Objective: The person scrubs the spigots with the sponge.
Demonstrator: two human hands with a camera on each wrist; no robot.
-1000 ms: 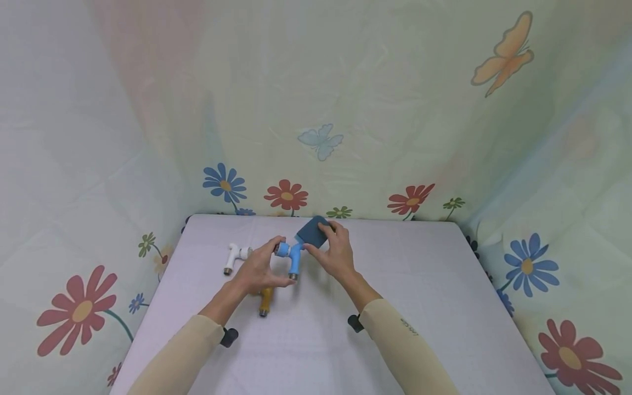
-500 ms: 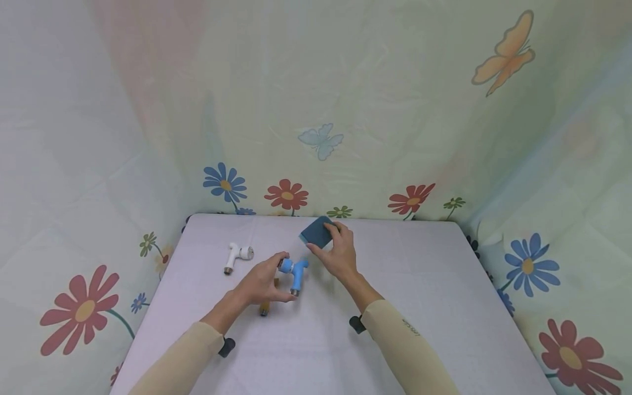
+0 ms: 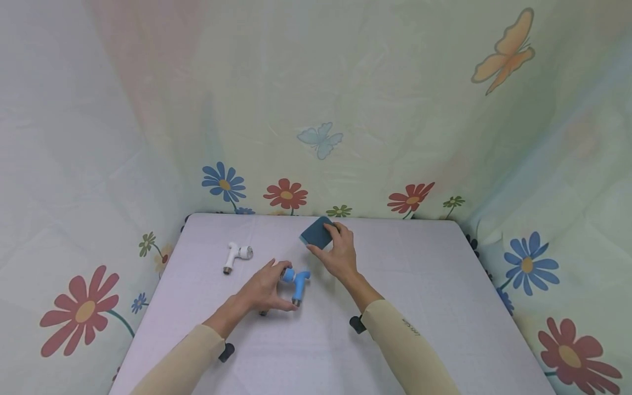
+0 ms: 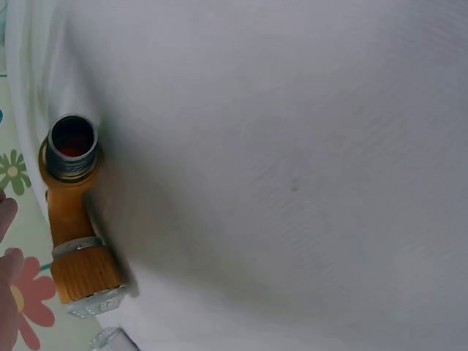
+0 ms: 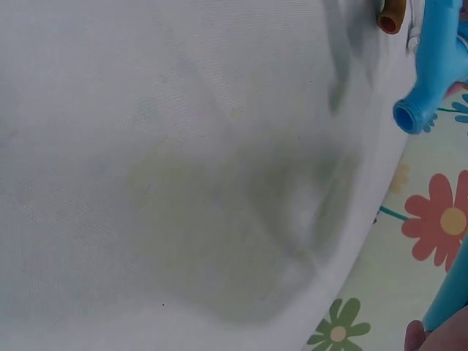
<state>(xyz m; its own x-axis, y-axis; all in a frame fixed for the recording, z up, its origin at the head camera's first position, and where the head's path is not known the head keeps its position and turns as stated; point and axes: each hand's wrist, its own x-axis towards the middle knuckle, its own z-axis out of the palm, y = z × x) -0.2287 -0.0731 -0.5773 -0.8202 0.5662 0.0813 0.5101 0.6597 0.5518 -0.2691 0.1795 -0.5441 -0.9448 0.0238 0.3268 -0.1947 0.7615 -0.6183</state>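
Observation:
My left hand (image 3: 264, 288) holds a blue plastic tap (image 3: 299, 285) between thumb and fingers, its threaded metal end down by the thumb. The tap's open spout shows at the upper right of the right wrist view. In my right hand (image 3: 340, 253), thumb and fingers pinch a flat, dark teal square pad (image 3: 317, 233) with a lighter blue edge, beyond and right of the tap. An orange tap (image 4: 69, 216) with a threaded metal end lies on the table under my left hand, which mostly hides it in the head view.
A white tap (image 3: 233, 257) lies on the table (image 3: 405, 307) left of my hands, towards the back. The white-covered table ends at a hanging cloth (image 3: 395, 109) printed with flowers and butterflies, which also stands at both sides.
My left hand has drawn the blue tap back from the pad, towards me, and now covers most of the orange tap. My right hand has shifted slightly right with the pad.

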